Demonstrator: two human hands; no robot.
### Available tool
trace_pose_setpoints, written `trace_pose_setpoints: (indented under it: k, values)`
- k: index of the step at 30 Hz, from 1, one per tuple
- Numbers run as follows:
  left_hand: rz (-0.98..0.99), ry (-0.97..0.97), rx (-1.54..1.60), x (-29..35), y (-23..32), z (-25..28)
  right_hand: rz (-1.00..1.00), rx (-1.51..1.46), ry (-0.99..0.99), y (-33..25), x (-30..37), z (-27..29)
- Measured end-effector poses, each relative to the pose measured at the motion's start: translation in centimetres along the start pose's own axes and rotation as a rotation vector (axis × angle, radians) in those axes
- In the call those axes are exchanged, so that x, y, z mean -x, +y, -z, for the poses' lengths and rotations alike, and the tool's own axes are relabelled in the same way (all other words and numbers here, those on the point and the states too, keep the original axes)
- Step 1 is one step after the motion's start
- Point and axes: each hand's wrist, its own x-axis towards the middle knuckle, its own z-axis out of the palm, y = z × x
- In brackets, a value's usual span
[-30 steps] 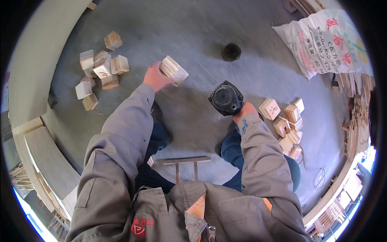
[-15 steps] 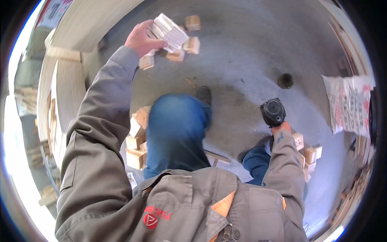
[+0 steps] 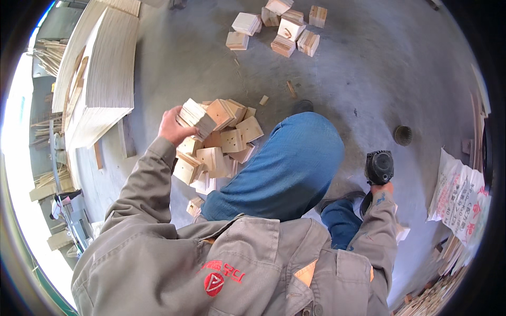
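My left hand (image 3: 173, 127) is closed on a layered wooden block (image 3: 197, 118), with the thumb along its near side. It holds the block at the left edge of a heap of pale wooden blocks (image 3: 232, 141) beside my bent knee. Whether the held block touches the heap, I cannot tell. My right hand (image 3: 382, 188) grips a black nail gun (image 3: 379, 166), whose rounded top faces up; its lower part and most of my fingers are hidden.
Another group of wooden blocks (image 3: 289, 29) lies farther ahead on the concrete floor. A dark, round coil (image 3: 403, 135) stands to the right. Stacked boards (image 3: 109, 68) rise at the left. A white printed sack (image 3: 459, 197) and wood strips (image 3: 440, 292) line the right side.
My left hand has brought the wooden block back from the far group to the nearer heap. The view has shifted; my right hand still holds the nail gun.
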Motion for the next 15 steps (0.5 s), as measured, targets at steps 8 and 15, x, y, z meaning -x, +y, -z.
trace_pose_setpoints:
  k: [8,15]
  values:
    - [0.097,-0.063,0.037,1.8,-3.5,-0.9,0.025,0.028,0.000,0.2,-0.7,0.5]
    - [0.195,-0.204,-0.400,-1.6,-2.2,-0.3,0.042,-0.125,0.008,3.6,-3.9,-1.7]
